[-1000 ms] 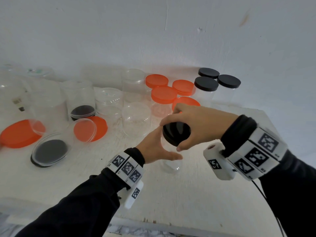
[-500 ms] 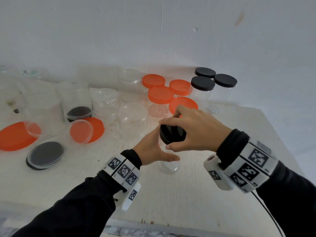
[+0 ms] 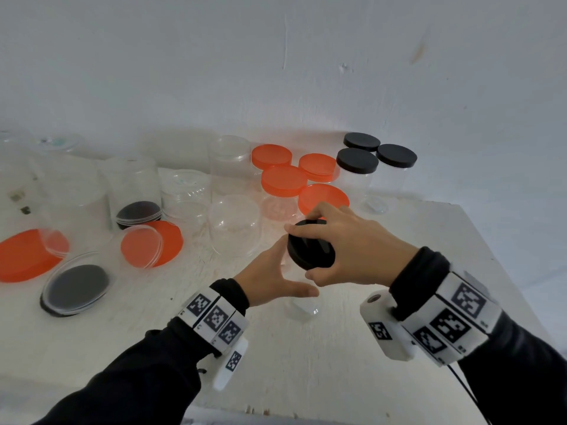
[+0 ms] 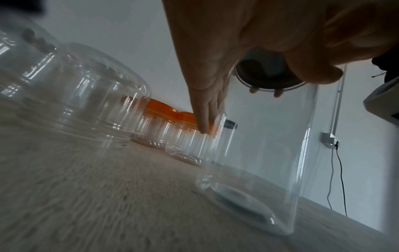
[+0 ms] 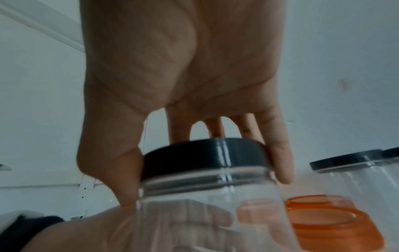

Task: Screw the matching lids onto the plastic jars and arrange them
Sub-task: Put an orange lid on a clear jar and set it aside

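Bare plain room, white plastered wall, rough whitewashed table, wall socket with cable

The round plastic lid at centre frame is black, on a clear plastic jar. Orange-lidded jars and black-lidded jars stand at upper centre. The table is off-white; the wristbands are white with black square patterns.

A white table stands against a pale wall; a thin black cable hangs there.
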Available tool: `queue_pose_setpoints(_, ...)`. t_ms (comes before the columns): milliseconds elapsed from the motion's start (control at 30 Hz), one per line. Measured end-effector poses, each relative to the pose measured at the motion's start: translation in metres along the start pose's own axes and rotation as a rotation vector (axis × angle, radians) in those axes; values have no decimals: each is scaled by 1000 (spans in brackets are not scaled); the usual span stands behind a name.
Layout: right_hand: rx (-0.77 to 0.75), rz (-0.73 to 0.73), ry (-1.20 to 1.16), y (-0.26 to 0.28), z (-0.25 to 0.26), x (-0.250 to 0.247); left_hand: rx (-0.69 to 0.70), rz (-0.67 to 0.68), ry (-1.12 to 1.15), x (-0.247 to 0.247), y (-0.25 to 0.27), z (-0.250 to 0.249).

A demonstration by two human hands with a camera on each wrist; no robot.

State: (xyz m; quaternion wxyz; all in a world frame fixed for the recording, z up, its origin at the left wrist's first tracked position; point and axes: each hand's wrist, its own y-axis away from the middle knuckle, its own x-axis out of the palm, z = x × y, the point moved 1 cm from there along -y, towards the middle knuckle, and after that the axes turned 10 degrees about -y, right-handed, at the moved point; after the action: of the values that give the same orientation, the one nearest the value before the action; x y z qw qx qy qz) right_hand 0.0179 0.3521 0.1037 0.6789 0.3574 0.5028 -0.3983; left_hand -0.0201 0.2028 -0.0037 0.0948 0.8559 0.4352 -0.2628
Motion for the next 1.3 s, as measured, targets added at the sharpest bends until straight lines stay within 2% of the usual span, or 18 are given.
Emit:
queue_pose_setpoints(133, 76, 1, 37, 9, -25, -3, 16, -3, -48, -3, -8, -4)
queue_pose_setpoints(233, 166, 4, 128, 18, -49, -2, 62, -170, -220, -6, -20, -7)
queue_pose_setpoints(333, 249, -49, 88, 24, -72, -5, 138, -340, -331, -8, -39, -11)
queue_pose_setpoints(467, 320, -126, 24, 29, -99, -9, 186, -416, -394, -5, -70, -15)
queue_pose_setpoints(800, 433, -237, 46, 16, -161, -12, 202, -372, -616, 13, -135, -12)
queue_pose_setpoints(1100, 360, -439, 10, -9, -195, -2, 53, -291, -722, 17, -160, -10)
queue_pose_setpoints(1233, 326, -491, -22, -19, -207, -1, 36, -206, -786, 17, -165, -6)
queue_pose_setpoints(1300, 309, -513, -22, -22, -211, 1, 44, -206, -776, 17, -165, -5)
